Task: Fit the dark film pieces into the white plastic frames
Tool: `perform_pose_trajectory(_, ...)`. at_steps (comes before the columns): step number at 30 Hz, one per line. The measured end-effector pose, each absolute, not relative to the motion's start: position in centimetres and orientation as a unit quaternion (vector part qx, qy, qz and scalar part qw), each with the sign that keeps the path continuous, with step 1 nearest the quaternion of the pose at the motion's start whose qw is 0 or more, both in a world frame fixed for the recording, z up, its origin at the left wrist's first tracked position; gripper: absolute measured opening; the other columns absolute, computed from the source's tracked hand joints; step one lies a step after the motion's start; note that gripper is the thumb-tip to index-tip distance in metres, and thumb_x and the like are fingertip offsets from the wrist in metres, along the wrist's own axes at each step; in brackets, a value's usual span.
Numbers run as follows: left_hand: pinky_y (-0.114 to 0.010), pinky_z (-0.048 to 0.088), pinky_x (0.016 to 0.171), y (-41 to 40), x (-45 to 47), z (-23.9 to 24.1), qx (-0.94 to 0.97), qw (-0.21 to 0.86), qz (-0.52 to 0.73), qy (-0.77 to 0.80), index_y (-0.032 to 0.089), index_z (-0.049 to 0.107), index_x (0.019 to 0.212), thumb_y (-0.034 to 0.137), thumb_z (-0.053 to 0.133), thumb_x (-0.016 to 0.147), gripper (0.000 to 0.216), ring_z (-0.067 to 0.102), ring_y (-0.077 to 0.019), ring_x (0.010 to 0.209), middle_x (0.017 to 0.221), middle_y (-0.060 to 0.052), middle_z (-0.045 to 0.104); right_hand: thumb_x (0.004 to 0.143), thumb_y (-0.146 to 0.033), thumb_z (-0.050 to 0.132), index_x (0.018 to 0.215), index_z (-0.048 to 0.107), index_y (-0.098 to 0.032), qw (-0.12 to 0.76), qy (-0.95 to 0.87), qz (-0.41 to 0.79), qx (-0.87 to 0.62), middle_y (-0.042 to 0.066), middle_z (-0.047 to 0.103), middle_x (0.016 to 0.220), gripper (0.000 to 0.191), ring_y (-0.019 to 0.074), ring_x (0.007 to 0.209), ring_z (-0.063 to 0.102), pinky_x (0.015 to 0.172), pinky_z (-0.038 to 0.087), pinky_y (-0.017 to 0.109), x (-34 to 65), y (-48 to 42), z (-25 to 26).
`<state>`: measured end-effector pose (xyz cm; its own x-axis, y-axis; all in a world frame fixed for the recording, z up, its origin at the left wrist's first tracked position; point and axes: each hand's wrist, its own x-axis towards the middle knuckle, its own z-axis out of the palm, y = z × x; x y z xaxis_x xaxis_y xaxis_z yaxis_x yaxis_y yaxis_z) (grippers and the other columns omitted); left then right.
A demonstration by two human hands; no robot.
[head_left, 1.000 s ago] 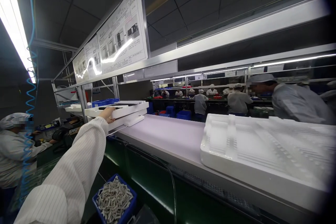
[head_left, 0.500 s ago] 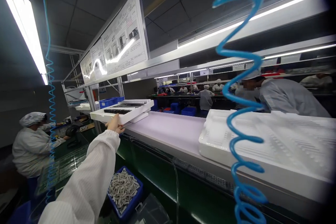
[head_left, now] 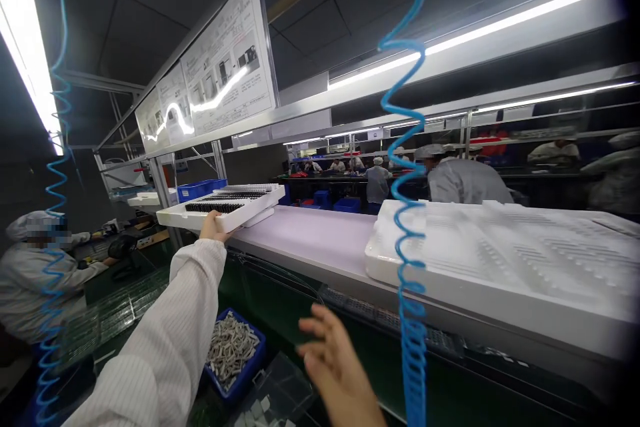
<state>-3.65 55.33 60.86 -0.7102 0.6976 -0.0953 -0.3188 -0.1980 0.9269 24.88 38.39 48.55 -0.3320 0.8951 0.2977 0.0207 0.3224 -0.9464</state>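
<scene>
The right hand (head_left: 336, 363) hovers nearest, blurred, with its fingers loosely spread and no part in its grasp. Beside it lies a clear plastic box (head_left: 287, 383) with pale, blocky pieces in its lower portion; their exact form is not resolved. Just left of the box stands a small blue bin (head_left: 250, 367), heaped with short grey strip-like pieces (head_left: 231, 350) in random orientation.

A blue coiled hose (head_left: 413, 347) hangs in front of the pale worktop (head_left: 315, 233). At the worktop's right end rests a ribbed white foam tray (head_left: 480, 287); blur prevents a check of its recesses.

The left hand (head_left: 214, 227) is closed on the near edge of the loaded foam tray (head_left: 255, 208). This tray is located at the left end of the worktop, above a lower white tray (head_left: 263, 215), and carries black pieces (head_left: 215, 207) standing in rows. The step in hand appears to be one-handed control of the loaded tray. The next move probably calls for support on a second side; a tilt could unseat the rows.

Behind the loaded tray sits a blue bin with its contents hidden. Farther back, co-workers (head_left: 465, 180) in pale workwear occupy other stations.
</scene>
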Motion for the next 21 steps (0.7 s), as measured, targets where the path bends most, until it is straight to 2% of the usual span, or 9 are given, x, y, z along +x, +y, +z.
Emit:
perform_pose_trajectory(2,-0.041,0.052,0.077,53.9,-3.4,61.1,0.143,0.362,0.774,0.500,0.017,0.050,0.115,0.033,0.052,0.083,0.035,0.059,-0.0200,0.093,0.114,-0.008,0.057,0.090,-0.034,0.041,0.132,0.032,-0.026,0.542,-0.569,0.506,-0.356,0.007,0.052,0.122,0.044,0.0172,0.093,0.059,0.084,0.047,0.032,24.5,40.7,50.0)
perform_pose_trajectory(4,-0.041,0.052,0.076,52.0,-3.0,61.2,0.116,0.374,0.789,0.473,0.017,0.050,0.115,0.032,0.052,0.083,0.036,0.059,-0.0200,0.093,0.114,-0.008,0.056,0.080,-0.032,0.055,0.123,0.041,-0.023,0.619,-0.438,0.550,-0.350,0.005,0.055,0.115,0.046,0.0175,0.092,0.058,0.085,0.044,0.031,23.6,42.3,51.0)
perform_pose_trajectory(6,-0.041,0.052,0.075,50.0,-2.5,61.2,0.097,0.377,0.802,0.453,0.018,0.049,0.116,0.031,0.053,0.083,0.036,0.058,-0.0201,0.093,0.115,-0.008,0.056,0.073,-0.028,0.061,0.113,0.047,-0.020,0.651,-0.341,0.593,-0.329,0.004,0.058,0.107,0.043,0.0181,0.092,0.058,0.084,0.044,0.030,22.0,43.4,51.8)
perform_pose_trajectory(8,-0.040,0.052,0.075,47.9,-1.7,61.1,0.086,0.374,0.812,0.439,0.018,0.049,0.117,0.030,0.053,0.083,0.036,0.059,-0.0199,0.093,0.114,-0.008,0.056,0.074,-0.027,0.059,0.107,0.050,-0.019,0.646,-0.296,0.634,-0.306,0.004,0.059,0.102,0.035,0.0174,0.093,0.058,0.083,0.045,0.028,19.6,44.6,52.7)
perform_pose_trajectory(11,-0.038,0.053,0.071,44.6,0.0,60.6,0.084,0.360,0.826,0.425,0.018,0.048,0.115,0.029,0.054,0.082,0.035,0.059,-0.0187,0.089,0.111,-0.008,0.056,0.083,-0.030,0.052,0.105,0.052,-0.016,0.618,-0.272,0.681,-0.282,0.006,0.060,0.100,0.026,0.0149,0.092,0.059,0.081,0.047,0.026,15.8,47.3,55.2)
perform_pose_trajectory(15,-0.032,0.053,0.062,40.0,2.0,59.8,0.099,0.344,0.839,0.410,0.017,0.052,0.106,0.017,0.056,0.077,0.030,0.059,-0.0159,0.078,0.096,-0.004,0.059,0.089,-0.046,0.045,0.107,0.054,-0.012,0.585,-0.243,0.729,-0.259,0.008,0.061,0.096,0.039,0.0168,0.080,0.061,0.070,0.051,0.034,13.0,51.6,59.0)
perform_pose_trajectory(18,-0.026,0.050,0.054,36.9,2.7,59.2,0.106,0.337,0.841,0.409,0.017,0.056,0.094,0.008,0.058,0.066,0.029,0.058,-0.0149,0.070,0.084,-0.001,0.060,0.089,-0.038,0.051,0.110,0.053,-0.014,0.588,-0.227,0.732,-0.260,0.006,0.059,0.101,0.032,0.0153,0.080,0.060,0.069,0.052,0.033,12.9,53.1,60.0)
perform_pose_trajectory(21,-0.022,0.048,0.048,34.4,3.1,58.9,0.117,0.330,0.841,0.413,0.016,0.059,0.082,0.007,0.058,0.061,0.023,0.056,-0.0138,0.065,0.077,-0.001,0.060,0.089,-0.030,0.053,0.111,0.053,-0.014,0.590,-0.217,0.729,-0.271,0.006,0.058,0.103,0.027,0.0154,0.082,0.059,0.068,0.052,0.032,13.7,52.4,59.7)
